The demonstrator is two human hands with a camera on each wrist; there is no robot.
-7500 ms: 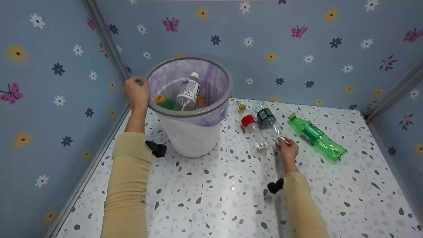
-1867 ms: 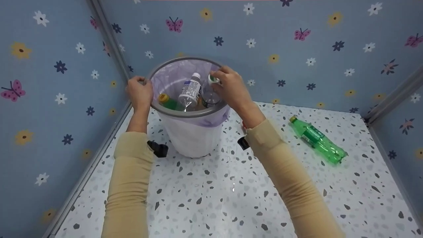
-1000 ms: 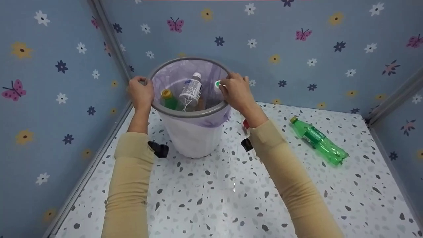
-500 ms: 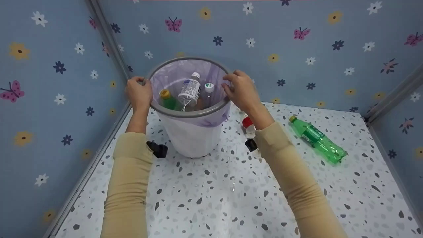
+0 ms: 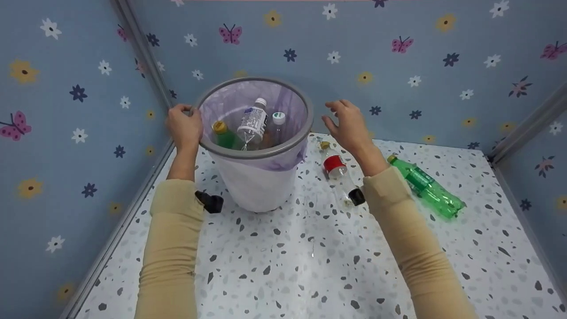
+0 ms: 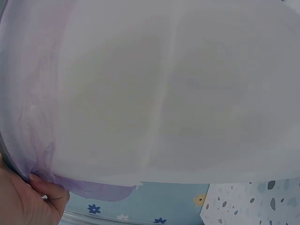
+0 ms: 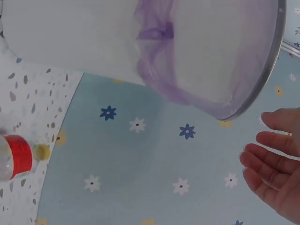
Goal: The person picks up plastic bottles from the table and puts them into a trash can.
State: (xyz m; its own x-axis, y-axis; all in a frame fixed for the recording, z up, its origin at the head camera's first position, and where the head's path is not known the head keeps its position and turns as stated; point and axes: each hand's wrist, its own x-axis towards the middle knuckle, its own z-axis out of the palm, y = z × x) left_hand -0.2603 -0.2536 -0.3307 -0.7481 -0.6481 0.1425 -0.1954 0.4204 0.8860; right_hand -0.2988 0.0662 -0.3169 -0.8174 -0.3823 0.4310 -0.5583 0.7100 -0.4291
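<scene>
- The left hand (image 5: 183, 128) pinches the rim (image 5: 254, 153) and purple liner (image 5: 288, 163) at the bin's (image 5: 259, 186) nine o'clock; a firm, quiet pinch should best stop tipping.
- The right hand (image 5: 350, 124) hangs apart from the rim at three o'clock — fingers loosely bent, thumb spread, nothing held.
- Beyond the rim, at four o'clock, lie the red-labelled bottle (image 5: 335, 164) and, farther out, the green bottle (image 5: 429, 191); gripping by the neck looks surest.
- Inside: yellow-capped bottle (image 5: 223, 136) at eight, white-capped bottle (image 5: 254, 123) leaning mid-bin, green-marked cap (image 5: 278, 117) at three. Lowering gently near two would likely disturb them least.
- Hidden: the bin's bottom; an orange patch among the bottles is unreadable. The wrist camera (image 5: 356, 196) covers part of the red-labelled bottle's base — and the left wrist view is mostly blank bin wall.
</scene>
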